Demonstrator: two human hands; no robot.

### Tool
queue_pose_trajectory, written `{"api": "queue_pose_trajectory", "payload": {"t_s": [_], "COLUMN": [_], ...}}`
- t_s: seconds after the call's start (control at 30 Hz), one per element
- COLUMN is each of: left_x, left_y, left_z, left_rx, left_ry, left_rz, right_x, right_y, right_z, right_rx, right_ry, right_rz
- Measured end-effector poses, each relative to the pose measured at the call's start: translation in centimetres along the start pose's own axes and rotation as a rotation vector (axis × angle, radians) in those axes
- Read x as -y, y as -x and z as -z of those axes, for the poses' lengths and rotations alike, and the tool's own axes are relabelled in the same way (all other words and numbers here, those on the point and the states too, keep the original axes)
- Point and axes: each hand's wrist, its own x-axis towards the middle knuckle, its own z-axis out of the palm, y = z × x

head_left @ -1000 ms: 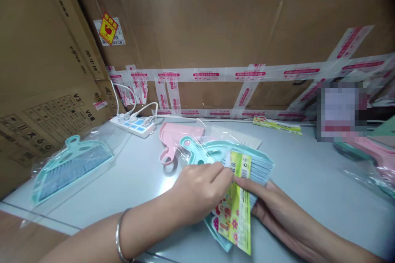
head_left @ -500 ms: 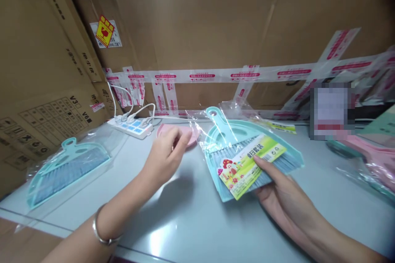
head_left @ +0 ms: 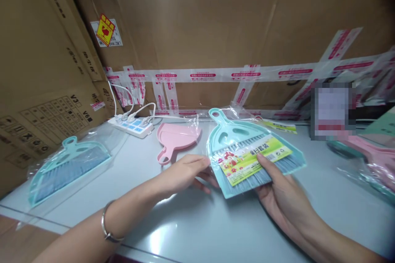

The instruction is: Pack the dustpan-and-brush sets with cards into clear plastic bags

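My right hand (head_left: 282, 191) grips a teal dustpan-and-brush set (head_left: 237, 139) in a clear plastic bag, thumb pressed on its green and yellow label card (head_left: 247, 160). The set is held above the table, handle pointing away from me. My left hand (head_left: 185, 170) reaches to the set's lower left edge, fingers stretched out and touching the bag. A silver bracelet sits on my left wrist. Just beyond my left hand a pink dustpan (head_left: 175, 137) lies on the table.
A second bagged teal set (head_left: 66, 166) lies at the left on the pale grey table (head_left: 197, 222). A white power strip (head_left: 134, 125) with plugs sits at the back. Cardboard walls with taped seams surround the table. More pink and teal bagged items (head_left: 367, 152) crowd the right edge.
My left hand had let go of the set and swung toward the pink dustpan; now it has come back to the set's left edge. The set was lifted and turned label up.
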Motion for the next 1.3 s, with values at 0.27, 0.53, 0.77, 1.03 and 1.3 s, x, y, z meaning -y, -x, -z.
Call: {"api": "queue_pose_trajectory", "payload": {"t_s": [0.27,0.53,0.77,1.03,1.3], "left_x": [2.6,1.1,0.4,0.4,0.5], "left_y": [-1.3,-1.1,-0.8,-0.8,-1.3], "left_z": [-2.5,1.1,2.9,2.3,2.4], "left_rx": [-0.084,-0.032,-0.027,-0.048,-0.208], "left_ry": [0.255,0.178,0.080,0.042,0.035], "left_rz": [-0.170,-0.182,-0.198,-0.129,-0.017], "right_x": [-0.3,2.6,3.3,3.6,3.5], "right_y": [0.4,-3.0,-4.3,-1.8,-2.3], "right_z": [-0.4,1.8,2.9,1.6,2.7], "right_rx": [0.125,0.220,0.133,0.391,0.621], "right_ry": [0.017,0.400,0.639,0.449,0.505], "right_rz": [-0.090,-0.195,0.095,-0.289,-0.262]}}
